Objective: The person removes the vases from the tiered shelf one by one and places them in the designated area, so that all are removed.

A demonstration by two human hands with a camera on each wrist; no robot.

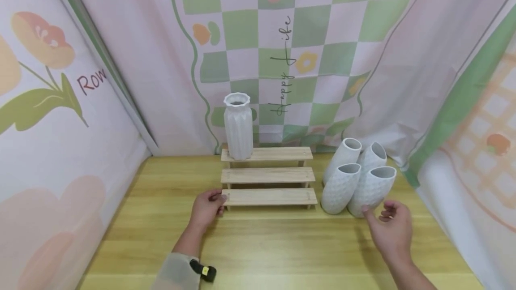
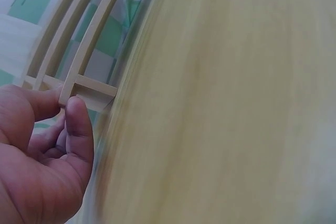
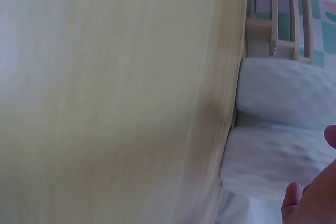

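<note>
A three-tier wooden stand (image 1: 269,197) stands on the table. My left hand (image 1: 207,209) pinches the left end of its lowest step between thumb and fingers, plainly seen in the left wrist view, where the hand (image 2: 47,156) is at the board's end. On the top step, at the left, a tall white fluted vase (image 1: 238,131) is upright. My right hand (image 1: 391,232) is beside the front right white textured vase (image 1: 368,194), thumb and fingers parted and loosely bent. Whether the thumb touches that vase cannot be told. The right wrist view shows only part of this hand (image 3: 315,200).
Three more white vases with slanted mouths cluster right of the stand: front left (image 1: 340,191), back left (image 1: 342,158) and back right (image 1: 372,155). Printed curtains (image 1: 157,57) enclose the wooden table (image 1: 262,254) at the back and sides. A black strap (image 1: 203,270) is on the left wrist.
</note>
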